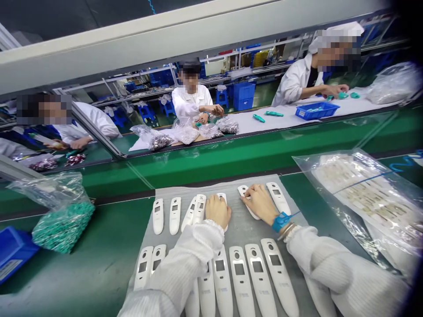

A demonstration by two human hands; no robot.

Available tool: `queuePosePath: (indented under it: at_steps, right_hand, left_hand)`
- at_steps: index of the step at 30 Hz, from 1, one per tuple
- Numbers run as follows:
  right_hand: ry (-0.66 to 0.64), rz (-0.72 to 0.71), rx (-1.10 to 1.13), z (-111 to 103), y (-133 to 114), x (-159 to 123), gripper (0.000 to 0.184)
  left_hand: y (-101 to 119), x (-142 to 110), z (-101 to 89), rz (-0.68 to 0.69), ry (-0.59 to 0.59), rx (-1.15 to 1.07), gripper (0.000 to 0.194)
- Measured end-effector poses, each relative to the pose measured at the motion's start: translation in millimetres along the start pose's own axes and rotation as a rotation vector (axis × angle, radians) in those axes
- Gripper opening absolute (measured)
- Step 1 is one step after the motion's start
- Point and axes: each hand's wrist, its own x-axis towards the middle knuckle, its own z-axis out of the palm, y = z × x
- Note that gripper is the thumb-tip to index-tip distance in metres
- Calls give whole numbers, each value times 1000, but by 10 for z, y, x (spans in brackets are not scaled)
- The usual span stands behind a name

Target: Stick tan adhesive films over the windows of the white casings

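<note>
two hands on white device casings, grey sheet on green belt

left hand (pixel 217 211): closed, cupped over a white plastic casing (pixel 222 196), grasping it, the casing almost hidden under the palm.
right hand (pixel 259 202): fingers spread and bent over a second casing (pixel 243 190), grasping it where it lies aslant.
location: both casings sit in the upper row of white casings (pixel 163 215) on a grey sheet (pixel 185 187); a lower row of casings (pixel 261 275) with dark screen windows lies nearer the sleeves.
right wrist: blue wrist strap (pixel 280 221).
beside the sheet: a clear bag of printed sheets (pixel 363 198) to the right; a clear bag of green parts (pixel 62 229) and a blue bin (pixel 13 251) to the left, on a green conveyor belt (pixel 109 251).
across the belt: a co-worker (pixel 191 99) in white behind clear bags of dark parts (pixel 228 125); another co-worker's hand (pixel 335 90) near green parts (pixel 343 95).
</note>
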Motion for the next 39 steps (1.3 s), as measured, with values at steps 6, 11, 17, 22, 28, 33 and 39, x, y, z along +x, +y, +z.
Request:
queuePosePath:
  at_steps: [6, 11, 17, 22, 28, 33, 39]
  right_hand:
    - [-12, 38, 56, 106, 58, 18, 20]
    - [-19, 70, -29, 31, 18, 8, 25]
    - [-25, 62, -96, -39, -36, -60, 28]
    - [-84, 14, -12, -113, -123, -80, 29]
    - [-413, -131, 341, -167, -576, 36, 22]
    - [-732, 59, 618, 153, -1176, 247, 26]
    - [-808, 304, 738, 365, -1406, 430, 32]
  left_hand:
    - [148, 178, 92, -30, 70, -135, 19]
    - [304, 295, 229, -22, 72, -210, 17]
    - [290, 148, 208, 73, 62, -257, 16]
    - [-12, 63, -65, 146, 48, -286, 17]
    - [-763, 15, -426, -188, 27, -153, 25]
    - [-1063, -112, -476, -364, -114, -89, 32]
    - [-1055, -146, -404, -394, -176, -147, 33]
